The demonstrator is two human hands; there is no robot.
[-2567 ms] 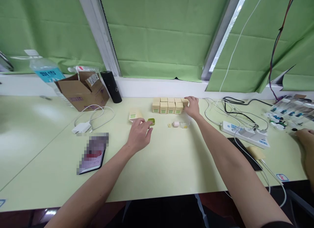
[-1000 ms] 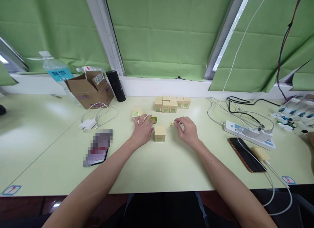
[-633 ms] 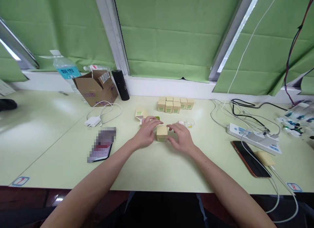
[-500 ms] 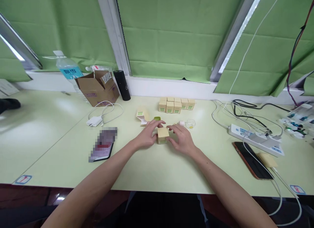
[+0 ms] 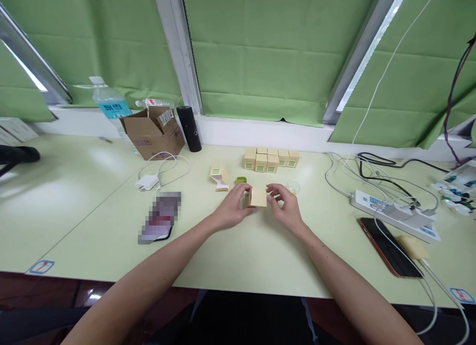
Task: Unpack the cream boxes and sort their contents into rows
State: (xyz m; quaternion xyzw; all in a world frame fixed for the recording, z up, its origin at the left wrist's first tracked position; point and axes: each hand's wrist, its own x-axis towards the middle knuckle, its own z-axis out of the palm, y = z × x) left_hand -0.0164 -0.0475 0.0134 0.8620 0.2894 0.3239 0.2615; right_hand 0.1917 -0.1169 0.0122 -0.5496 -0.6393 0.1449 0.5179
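Observation:
A small tan cardboard box [image 5: 259,198] is between my hands, turned so that a plain face shows. My left hand [image 5: 233,208] grips its left end with thumb and fingers. My right hand [image 5: 285,206] has its curled fingertips and thumb at the box's right edge. Just behind lies a small green lidded piece [image 5: 241,180]. An opened tan carton [image 5: 220,178] with a green label stands to the left of that. A clear round item [image 5: 293,187] is partly hidden behind my right hand.
Several tan boxes with green labels [image 5: 261,162] stand in rows farther back. To the left are a phone [image 5: 159,216], a white charger [image 5: 148,182], a brown carton [image 5: 156,139] and a black bottle [image 5: 189,129]. A power strip [image 5: 394,213] and another phone [image 5: 388,248] lie right, among cables.
The small box has been turned from label-forward to a plain face, and it sits slightly farther right in the picture. The view has shifted slightly.

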